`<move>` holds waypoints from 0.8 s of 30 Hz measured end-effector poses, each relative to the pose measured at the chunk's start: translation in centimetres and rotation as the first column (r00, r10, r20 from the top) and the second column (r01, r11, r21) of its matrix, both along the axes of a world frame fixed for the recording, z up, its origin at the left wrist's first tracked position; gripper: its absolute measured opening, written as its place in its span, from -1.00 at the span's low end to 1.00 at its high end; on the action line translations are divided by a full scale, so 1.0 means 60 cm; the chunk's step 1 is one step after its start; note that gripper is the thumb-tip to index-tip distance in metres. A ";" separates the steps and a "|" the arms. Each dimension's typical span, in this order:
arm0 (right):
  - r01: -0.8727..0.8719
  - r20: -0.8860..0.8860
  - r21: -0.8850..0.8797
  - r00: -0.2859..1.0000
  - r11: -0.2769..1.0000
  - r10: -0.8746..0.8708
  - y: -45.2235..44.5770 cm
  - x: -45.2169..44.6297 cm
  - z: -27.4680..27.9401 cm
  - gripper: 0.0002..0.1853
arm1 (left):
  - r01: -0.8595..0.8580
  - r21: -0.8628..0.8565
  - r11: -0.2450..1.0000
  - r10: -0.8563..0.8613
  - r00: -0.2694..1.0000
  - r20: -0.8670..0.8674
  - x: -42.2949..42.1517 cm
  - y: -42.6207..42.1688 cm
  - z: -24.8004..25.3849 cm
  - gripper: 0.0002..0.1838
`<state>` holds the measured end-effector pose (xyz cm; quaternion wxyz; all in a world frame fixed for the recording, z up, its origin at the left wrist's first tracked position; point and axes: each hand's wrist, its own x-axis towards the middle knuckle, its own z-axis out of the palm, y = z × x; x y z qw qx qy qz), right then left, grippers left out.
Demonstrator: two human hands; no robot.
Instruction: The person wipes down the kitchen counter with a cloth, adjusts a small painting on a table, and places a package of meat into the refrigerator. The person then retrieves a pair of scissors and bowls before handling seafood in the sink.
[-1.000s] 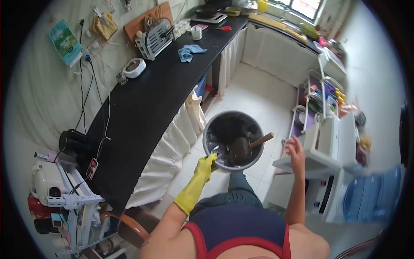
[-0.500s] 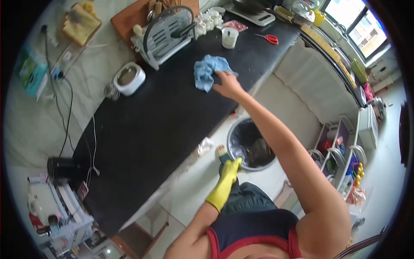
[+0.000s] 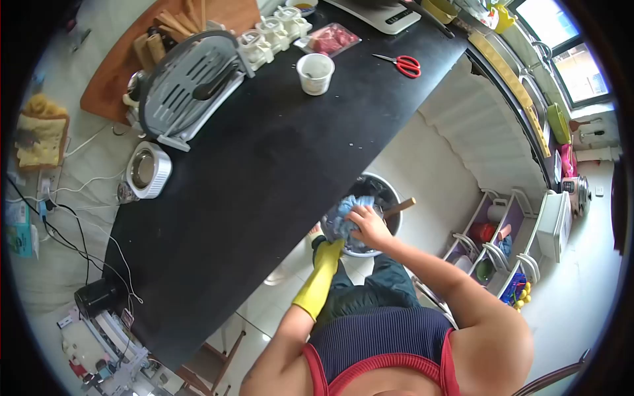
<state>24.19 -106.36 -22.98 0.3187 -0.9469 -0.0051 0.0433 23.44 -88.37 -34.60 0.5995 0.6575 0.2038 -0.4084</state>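
Note:
My left hand (image 3: 328,252), in a yellow rubber glove, is closed on the near-left rim of a grey bin (image 3: 395,224) lined with a dark bag. The bare fingers of my right hand (image 3: 371,226) are closed round a crumpled blue cloth (image 3: 351,216) over the bin's opening. A wooden handle (image 3: 400,207) sticks out over the bin's right side; its other end is hidden behind my hand and the rim.
To the left runs a black counter (image 3: 244,198) with a white cup (image 3: 315,74), red scissors (image 3: 401,64), packed meat (image 3: 330,39), a grey rack (image 3: 191,89) and a white device (image 3: 148,169). A shelf cart (image 3: 492,244) stands at the right.
My right hand has taken the blue cloth off the counter and carried it down over the bin. My left hand stays at the bin's rim. The view has shifted closer over the counter.

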 end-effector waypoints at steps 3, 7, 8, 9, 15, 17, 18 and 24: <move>0.161 0.018 0.161 0.986 0.974 -0.166 -0.064 -0.073 0.044 -0.56 | -0.039 -0.063 0.997 0.035 0.997 -0.073 0.000 -0.063 0.023 -0.62; 0.091 0.109 0.202 0.987 0.975 -0.115 -0.180 -0.101 0.025 -0.56 | -0.082 -0.125 0.989 0.062 0.986 -0.153 -0.010 -0.166 0.043 -0.57; 0.159 0.063 0.313 0.980 0.936 -0.188 -0.218 -0.102 0.017 -0.57 | -0.059 -0.140 0.988 0.040 0.990 -0.133 -0.010 -0.212 0.056 -0.57; 0.222 0.007 0.431 0.968 0.874 -0.250 -0.250 -0.098 0.028 -0.58 | -0.107 -0.053 0.993 0.097 0.982 -0.163 -0.010 -0.242 0.079 -0.67; 0.432 -0.225 0.823 0.844 0.368 -0.487 -0.509 -0.081 0.089 -0.60 | -0.115 -0.022 0.993 0.112 0.988 -0.106 0.014 -0.427 0.127 -0.76; 0.441 -0.241 0.869 0.772 0.223 -0.588 -0.601 -0.057 0.108 -0.57 | -0.171 -0.115 0.979 0.158 0.981 -0.116 0.037 -0.501 0.142 -0.78; 0.371 -0.209 0.912 0.788 0.176 -0.579 -0.656 -0.045 0.102 -0.53 | -0.170 -0.145 0.975 0.159 0.984 -0.083 0.047 -0.533 0.147 -0.81; 0.235 -0.332 0.943 0.703 -0.235 -0.628 -0.895 0.056 0.127 -0.76 | -0.140 -0.145 0.980 0.132 0.989 -0.066 0.131 -0.695 0.087 -0.73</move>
